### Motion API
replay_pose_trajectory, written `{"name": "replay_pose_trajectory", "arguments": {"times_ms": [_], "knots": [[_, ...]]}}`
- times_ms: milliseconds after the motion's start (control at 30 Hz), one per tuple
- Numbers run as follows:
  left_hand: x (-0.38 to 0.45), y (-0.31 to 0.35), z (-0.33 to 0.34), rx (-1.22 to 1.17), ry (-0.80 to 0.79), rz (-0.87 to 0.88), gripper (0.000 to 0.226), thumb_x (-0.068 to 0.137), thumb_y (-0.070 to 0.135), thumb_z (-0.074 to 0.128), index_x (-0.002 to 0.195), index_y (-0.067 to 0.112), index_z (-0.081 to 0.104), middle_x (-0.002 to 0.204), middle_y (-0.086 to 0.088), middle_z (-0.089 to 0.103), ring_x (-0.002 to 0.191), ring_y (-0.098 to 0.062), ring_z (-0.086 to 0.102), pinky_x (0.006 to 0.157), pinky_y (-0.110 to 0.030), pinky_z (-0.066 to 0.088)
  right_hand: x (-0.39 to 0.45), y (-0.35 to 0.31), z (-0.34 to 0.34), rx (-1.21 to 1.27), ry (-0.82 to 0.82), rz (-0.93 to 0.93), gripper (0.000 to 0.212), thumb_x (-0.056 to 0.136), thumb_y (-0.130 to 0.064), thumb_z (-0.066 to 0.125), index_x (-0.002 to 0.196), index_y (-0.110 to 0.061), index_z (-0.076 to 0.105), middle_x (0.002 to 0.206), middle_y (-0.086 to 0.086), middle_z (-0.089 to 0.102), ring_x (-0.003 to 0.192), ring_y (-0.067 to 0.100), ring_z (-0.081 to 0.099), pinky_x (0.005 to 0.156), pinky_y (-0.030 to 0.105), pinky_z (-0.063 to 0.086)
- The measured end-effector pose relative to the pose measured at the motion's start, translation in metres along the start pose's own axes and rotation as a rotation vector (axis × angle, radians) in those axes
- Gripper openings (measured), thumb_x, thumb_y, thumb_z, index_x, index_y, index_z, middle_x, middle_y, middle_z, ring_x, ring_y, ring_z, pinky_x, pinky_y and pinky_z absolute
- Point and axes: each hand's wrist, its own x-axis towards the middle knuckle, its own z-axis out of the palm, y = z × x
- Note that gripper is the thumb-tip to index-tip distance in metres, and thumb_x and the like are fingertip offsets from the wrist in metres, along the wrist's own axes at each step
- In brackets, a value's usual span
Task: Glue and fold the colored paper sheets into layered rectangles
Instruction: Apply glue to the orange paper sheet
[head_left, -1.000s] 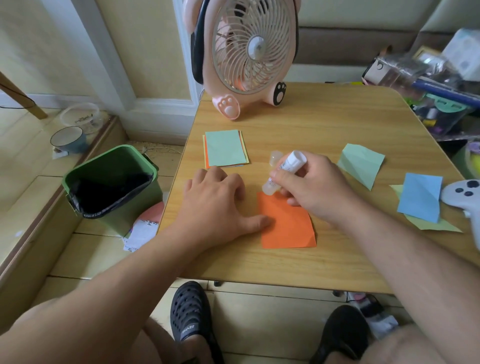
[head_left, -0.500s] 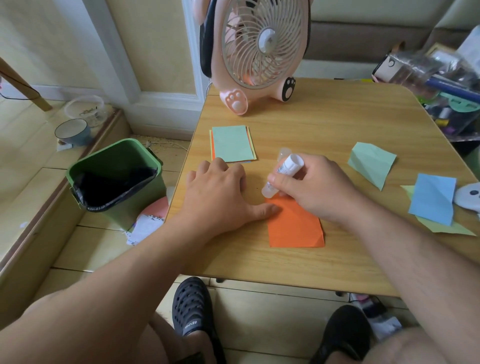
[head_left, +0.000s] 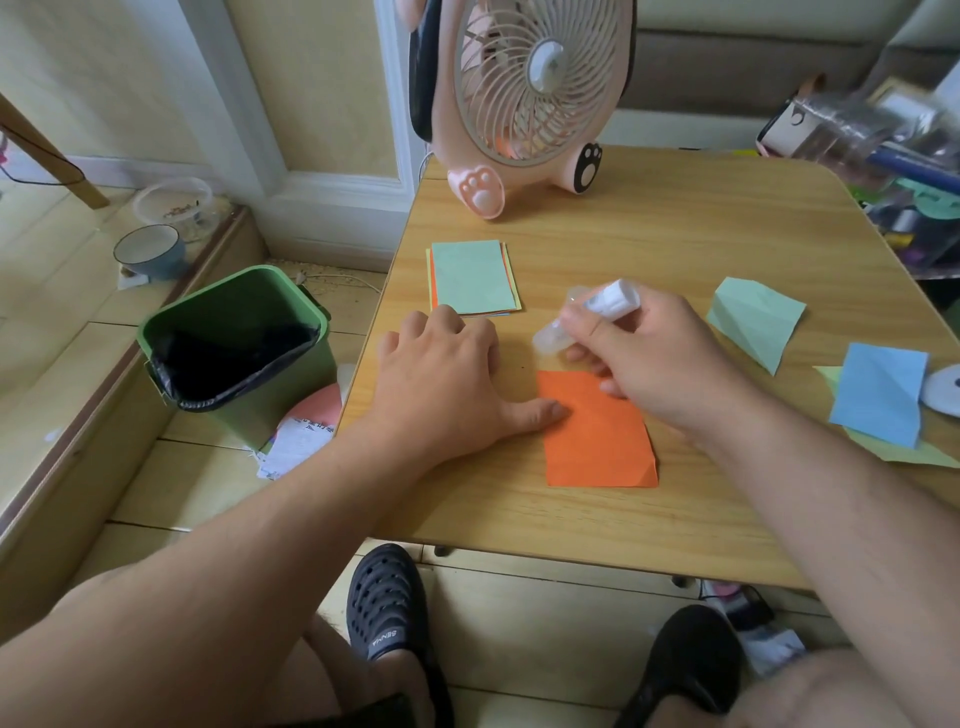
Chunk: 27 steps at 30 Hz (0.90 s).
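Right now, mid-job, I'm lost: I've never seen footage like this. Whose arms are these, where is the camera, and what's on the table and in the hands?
There is no machine here: the arms belong to a person, filmed by one wide-angle camera worn on their head, looking down. The left hand lies flat on the wooden table, its thumb touching the orange paper. The right hand holds a glue stick just above that sheet's far edge. Farther back lies a stack of finished rectangles; to the right wait a green sheet and a blue sheet. A pink fan stands at the back.
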Motion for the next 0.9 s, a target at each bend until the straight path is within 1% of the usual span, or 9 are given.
{"name": "replay_pose_trajectory", "arguments": {"times_ms": [100, 167, 300, 367, 433, 533, 600, 733, 900], "knots": [[0.0, 0.0, -0.001, -0.002, -0.002, 0.006, 0.081, 0.055, 0.105, 0.045, 0.09, 0.033, 0.048, 0.107, 0.005, 0.047, 0.111, -0.025, 0.045, 0.096, -0.044, 0.036, 0.001, 0.002, -0.006, -0.004, 0.029, 0.03, 0.024, 0.093, -0.049, 0.071, 0.098, -0.026, 0.07, 0.08, -0.005, 0.074, 0.073, 0.005, 0.07, 0.067, 0.041, 0.057], [0.0, -0.001, 0.0, -0.006, -0.008, 0.009, 0.08, 0.056, 0.105, 0.045, 0.09, 0.033, 0.048, 0.106, 0.005, 0.046, 0.11, -0.025, 0.044, 0.095, -0.043, 0.035, 0.0, 0.002, -0.005, -0.081, 0.01, -0.005, 0.029, 0.088, -0.052, 0.07, 0.094, -0.024, 0.069, 0.08, -0.003, 0.075, 0.08, 0.016, 0.072, 0.075, 0.049, 0.058], [0.0, -0.001, 0.0, -0.009, -0.003, 0.007, 0.079, 0.056, 0.105, 0.045, 0.088, 0.033, 0.046, 0.106, 0.005, 0.046, 0.109, -0.025, 0.044, 0.094, -0.042, 0.035, -0.004, 0.0, -0.002, -0.193, -0.053, -0.064, 0.031, 0.085, -0.056, 0.069, 0.086, -0.025, 0.072, 0.081, -0.008, 0.075, 0.083, 0.017, 0.072, 0.082, 0.049, 0.058], [0.0, -0.001, 0.001, -0.008, 0.005, 0.008, 0.079, 0.056, 0.105, 0.044, 0.088, 0.032, 0.047, 0.106, 0.005, 0.047, 0.109, -0.025, 0.045, 0.094, -0.043, 0.036, -0.004, 0.0, -0.002, -0.24, -0.075, -0.074, 0.026, 0.087, -0.055, 0.071, 0.087, -0.029, 0.073, 0.084, -0.015, 0.075, 0.084, 0.009, 0.07, 0.08, 0.043, 0.057], [0.0, -0.001, 0.002, -0.008, 0.016, 0.007, 0.079, 0.056, 0.104, 0.044, 0.087, 0.032, 0.048, 0.105, 0.005, 0.047, 0.109, -0.025, 0.045, 0.094, -0.043, 0.036, -0.005, -0.002, -0.001, -0.288, -0.09, -0.084, 0.019, 0.091, -0.049, 0.072, 0.086, -0.031, 0.073, 0.082, -0.028, 0.072, 0.08, -0.003, 0.064, 0.072, 0.031, 0.049], [0.0, -0.001, 0.004, -0.004, 0.015, 0.0, 0.078, 0.055, 0.105, 0.042, 0.085, 0.033, 0.047, 0.104, 0.005, 0.046, 0.109, -0.025, 0.045, 0.093, -0.043, 0.034, -0.006, -0.007, -0.001, -0.359, -0.108, -0.097, 0.018, 0.093, -0.047, 0.07, 0.086, -0.031, 0.071, 0.08, -0.037, 0.068, 0.079, -0.008, 0.06, 0.067, 0.023, 0.042], [0.001, 0.0, 0.004, 0.003, 0.011, -0.003, 0.079, 0.054, 0.105, 0.039, 0.086, 0.033, 0.047, 0.104, 0.005, 0.046, 0.11, -0.026, 0.045, 0.093, -0.043, 0.035, -0.005, -0.01, -0.002, -0.409, -0.119, -0.101, 0.02, 0.094, -0.047, 0.069, 0.085, -0.029, 0.07, 0.08, -0.035, 0.068, 0.08, -0.005, 0.06, 0.066, 0.025, 0.043], [0.001, 0.0, 0.004, -0.001, 0.008, -0.006, 0.08, 0.053, 0.105, 0.039, 0.087, 0.033, 0.048, 0.105, 0.004, 0.046, 0.111, -0.027, 0.045, 0.094, -0.044, 0.035, -0.003, -0.012, -0.006, -0.471, -0.103, -0.103, 0.023, 0.091, -0.05, 0.068, 0.086, -0.027, 0.067, 0.079, -0.013, 0.071, 0.076, 0.006, 0.061, 0.065, 0.03, 0.046], [0.0, 0.0, 0.004, 0.005, 0.015, -0.01, 0.079, 0.055, 0.105, 0.043, 0.088, 0.034, 0.049, 0.106, 0.004, 0.046, 0.113, -0.028, 0.045, 0.094, -0.044, 0.034, -0.005, -0.011, -0.014, -0.493, -0.104, -0.075, 0.023, 0.091, -0.048, 0.069, 0.088, -0.026, 0.068, 0.079, -0.012, 0.071, 0.079, 0.011, 0.063, 0.071, 0.031, 0.049]]}}
